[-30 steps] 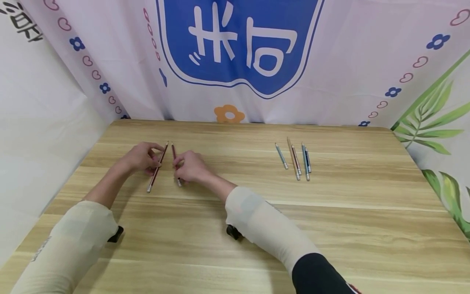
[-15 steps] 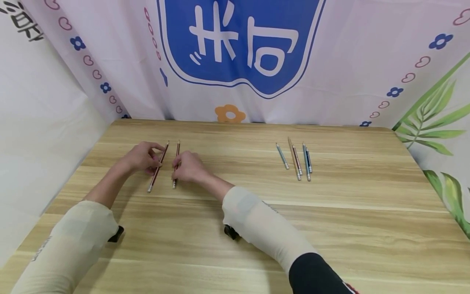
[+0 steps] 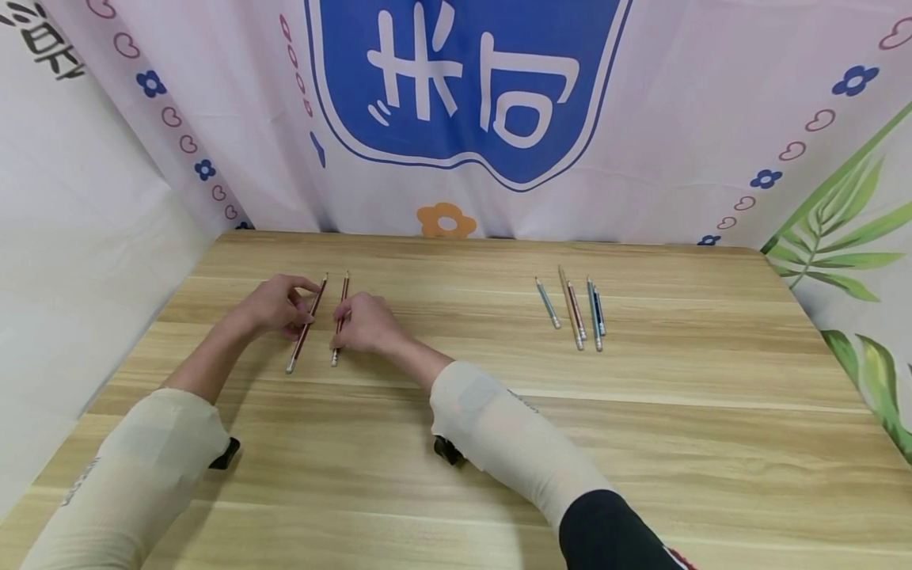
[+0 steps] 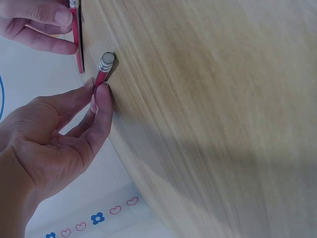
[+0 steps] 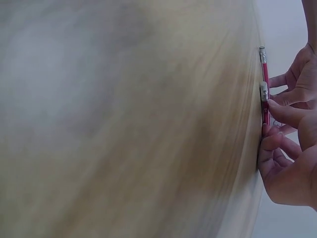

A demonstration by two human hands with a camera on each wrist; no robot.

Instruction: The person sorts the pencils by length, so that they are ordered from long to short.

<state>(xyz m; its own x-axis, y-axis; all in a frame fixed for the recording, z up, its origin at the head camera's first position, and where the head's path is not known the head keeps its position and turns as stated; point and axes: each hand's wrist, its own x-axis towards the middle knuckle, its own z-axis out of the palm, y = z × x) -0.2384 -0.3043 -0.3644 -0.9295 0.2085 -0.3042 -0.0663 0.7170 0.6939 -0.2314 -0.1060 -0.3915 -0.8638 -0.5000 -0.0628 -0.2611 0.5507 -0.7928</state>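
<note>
So, left hand [image 3: 274, 305] pinches left pencil [image 3: 300, 343], ten o'clock on table [image 3: 641, 443]; right hand [image 3: 367, 323] pinches right pencil [image 3: 345, 286], near first, three o'clock side. Hands apart. Likely light, stiff, slightly slick, roll-prone, brittle-leaded. Best hold: mid-length.

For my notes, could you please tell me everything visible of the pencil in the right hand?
The dark red pencil appears to lie on the table, its sharpened tip pointing forward. Its near end has a silvery metallic band and whitish eraser. The right hand grips it, beside but apart from another red pencil.
</note>
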